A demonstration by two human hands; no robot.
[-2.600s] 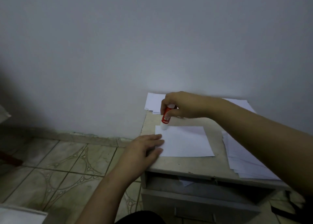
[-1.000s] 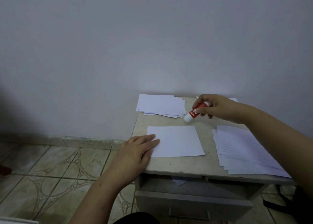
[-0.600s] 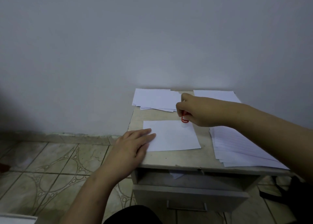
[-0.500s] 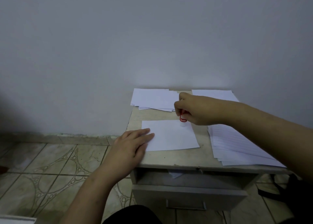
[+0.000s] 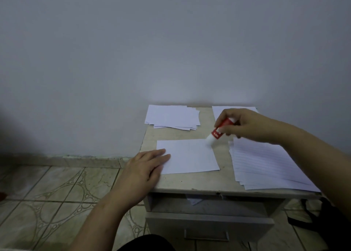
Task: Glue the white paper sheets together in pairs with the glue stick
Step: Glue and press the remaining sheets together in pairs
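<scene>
A single white paper sheet (image 5: 190, 156) lies flat in the middle of the small table (image 5: 205, 182). My left hand (image 5: 145, 168) rests flat on the sheet's left edge with its fingers straight. My right hand (image 5: 245, 124) grips the red and white glue stick (image 5: 217, 133), tilted down to the left, its white tip touching the sheet's far right corner. A stack of small white sheets (image 5: 171, 116) sits at the back left of the table. A fanned pile of lined sheets (image 5: 266, 167) covers the right side.
The table stands against a plain grey wall. Below its top is an open slot holding a scrap of paper (image 5: 192, 200), and under that a drawer (image 5: 207, 225). A dark bag strap (image 5: 311, 212) lies on the patterned tiled floor at the right.
My right hand has slid the glue stick along the sheet's far edge, from near its middle to the right corner, and the stick now tilts more. My left hand has stayed on the sheet.
</scene>
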